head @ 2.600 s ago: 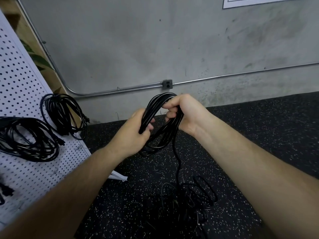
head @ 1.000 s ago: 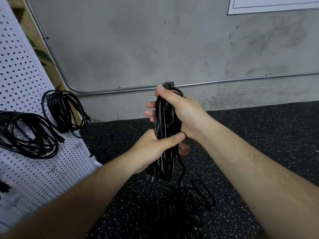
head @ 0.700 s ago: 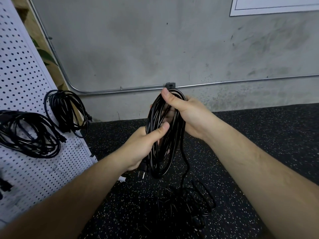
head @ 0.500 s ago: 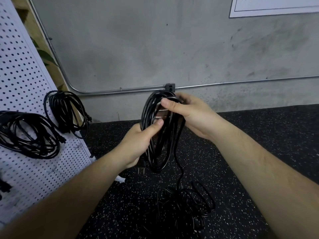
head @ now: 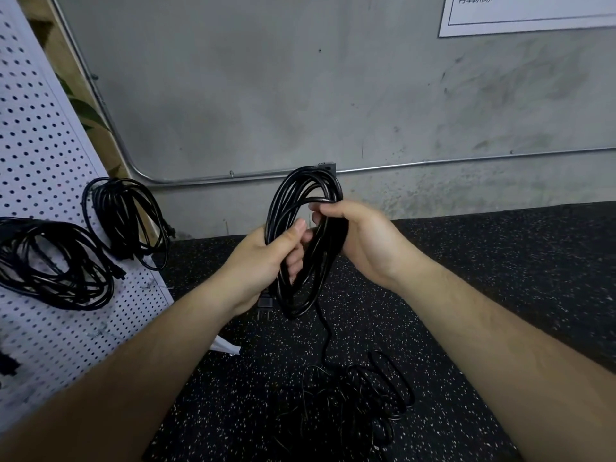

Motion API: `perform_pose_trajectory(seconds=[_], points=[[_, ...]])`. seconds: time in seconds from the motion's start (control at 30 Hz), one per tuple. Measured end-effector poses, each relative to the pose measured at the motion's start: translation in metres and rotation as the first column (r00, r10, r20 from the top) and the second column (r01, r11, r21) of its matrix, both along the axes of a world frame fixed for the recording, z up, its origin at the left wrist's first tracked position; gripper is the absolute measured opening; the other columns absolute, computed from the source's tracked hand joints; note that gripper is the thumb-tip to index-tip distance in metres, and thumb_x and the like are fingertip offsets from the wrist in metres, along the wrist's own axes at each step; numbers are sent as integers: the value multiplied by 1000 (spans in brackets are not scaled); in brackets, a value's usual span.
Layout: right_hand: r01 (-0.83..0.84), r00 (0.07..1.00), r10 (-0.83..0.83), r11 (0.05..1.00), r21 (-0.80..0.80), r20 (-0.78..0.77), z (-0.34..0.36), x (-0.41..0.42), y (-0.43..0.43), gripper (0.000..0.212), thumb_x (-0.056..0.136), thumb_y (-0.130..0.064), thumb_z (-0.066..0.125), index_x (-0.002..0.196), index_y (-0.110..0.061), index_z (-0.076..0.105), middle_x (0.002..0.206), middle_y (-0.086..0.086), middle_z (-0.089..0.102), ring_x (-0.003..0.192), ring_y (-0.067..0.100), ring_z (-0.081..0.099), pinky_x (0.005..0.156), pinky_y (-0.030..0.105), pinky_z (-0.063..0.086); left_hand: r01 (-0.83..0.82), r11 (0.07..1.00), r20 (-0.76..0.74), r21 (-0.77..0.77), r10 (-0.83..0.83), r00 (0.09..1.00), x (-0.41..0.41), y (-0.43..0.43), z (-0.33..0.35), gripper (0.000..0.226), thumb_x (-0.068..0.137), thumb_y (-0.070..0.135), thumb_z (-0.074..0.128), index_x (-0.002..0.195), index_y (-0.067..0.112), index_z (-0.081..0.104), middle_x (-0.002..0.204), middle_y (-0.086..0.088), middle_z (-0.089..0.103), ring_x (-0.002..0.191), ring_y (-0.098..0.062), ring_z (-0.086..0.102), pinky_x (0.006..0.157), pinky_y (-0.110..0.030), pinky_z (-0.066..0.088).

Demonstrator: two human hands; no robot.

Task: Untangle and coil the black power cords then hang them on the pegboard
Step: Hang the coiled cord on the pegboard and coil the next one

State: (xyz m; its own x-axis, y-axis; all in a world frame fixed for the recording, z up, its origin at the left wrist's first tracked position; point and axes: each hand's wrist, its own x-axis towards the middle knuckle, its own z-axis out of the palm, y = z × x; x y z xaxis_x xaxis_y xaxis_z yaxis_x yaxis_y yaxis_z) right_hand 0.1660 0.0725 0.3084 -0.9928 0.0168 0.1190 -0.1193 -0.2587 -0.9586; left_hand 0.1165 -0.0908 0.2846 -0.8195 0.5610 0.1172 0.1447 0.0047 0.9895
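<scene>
Cord coil [head: 281, 211]: limp, light, probably springy. Gripped at mid-height by left hand [head: 260, 261] and right hand [head: 363, 238]; best clamped across all loops.

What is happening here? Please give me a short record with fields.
In hand: black cord coil, gripped by left hand and right hand
Loose end: one strand hangs from it to a tangled pile on the speckled floor
Storage: pegboard at left, bearing an upper hung coil and a lower hung coil
Stage: coiling unfinished, this coil not yet hung
</scene>
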Motion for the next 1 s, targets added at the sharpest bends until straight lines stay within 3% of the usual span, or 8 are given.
perform_pose_trajectory(seconds=[0.2, 0.3, 0.4, 0.5, 0.57, 0.7, 0.8, 1.0], points=[[224, 969, -163, 895, 387, -183, -2, 1, -9, 24, 105, -36, 50, 98, -13, 54, 74, -3, 62, 70, 14, 64, 72, 38, 56, 63, 997, 19, 52, -64, 998, 1, -5, 3, 41, 97, 49, 56, 72, 17, 51, 55, 1, 34, 48, -18, 43, 59, -30, 47], [336, 939, -279, 872, 355, -203, 2, 0, -16, 32, 104, -42, 48, 95, -12, 52, 63, -6, 51, 58, 13, 57, 64, 48, 56, 89, 994, -9, 69, -89, 996, 8, -1, 10, 45, 101, 39, 53, 58, 25, 55, 49, 0, 32, 44, -17, 37, 55, -29, 46], [385, 921, -349, 879, 282, -170, 11, -1, -18, 43, 103, -50, 48, 83, -12, 53, 51, -5, 48, 47, 18, 56, 56, 45, 55, -64, 998, -259, -9, 60, 964, 8, 1, 18, 23, 97, 36, 60, 80, 23, 54, 46, 2, 40, 42, -17, 40, 50, -30, 42], [433, 901, -401, 852, 294, -164, 13, -4, -21, 55, 100, -60, 44, 67, -16, 50, 44, -4, 48, 42, 18, 55, 52, 33, 47, -331, 933, -625, -144, 174, 761, 1, -5, 21, 22, 89, 51, 64, 83, 35, 50, 51, 5, 52, 47, -6, 48, 54, -26, 43], [450, 893, -428, 841, 300, -141, 13, -5, -22, 62, 98, -65, 43, 60, -17, 48, 44, -2, 48, 41, 17, 56, 48, 26, 42, -375, 915, -696, -151, 171, 697, 0, -5, 19, 23, 87, 54, 63, 83, 36, 50, 53, 8, 55, 48, -3, 49, 53, -22, 42], [472, 875, -484, 847, 243, -14, 16, -8, -18, 68, 93, -73, 43, 55, -18, 48, 44, -2, 49, 40, 15, 53, 47, 22, 41, 26, 995, -151, 91, -12, 988, 8, 2, 13, 37, 97, 49, 60, 89, 15, 51, 56, 6, 44, 49, -12, 43, 51, -21, 40], [480, 869, -495, 853, 205, 26, 15, -12, -16, 69, 93, -75, 43, 55, -17, 48, 44, -3, 49, 41, 15, 53, 46, 21, 41, 246, 923, 255, 298, -325, 911, 12, -6, 19, 30, 93, 40, 54, 99, 10, 56, 68, 1, 46, 60, -17, 51, 59, -25, 46], [461, 873, -484, 860, 220, 61, 10, -17, -15, 70, 90, -76, 49, 55, -15, 51, 44, -2, 51, 42, 16, 56, 51, 26, 47, 297, 930, 209, 217, -341, 917, 6, -16, 16, 24, 91, 20, 56, 109, 5, 62, 84, -7, 62, 83, -24, 67, 75, -38, 56]])
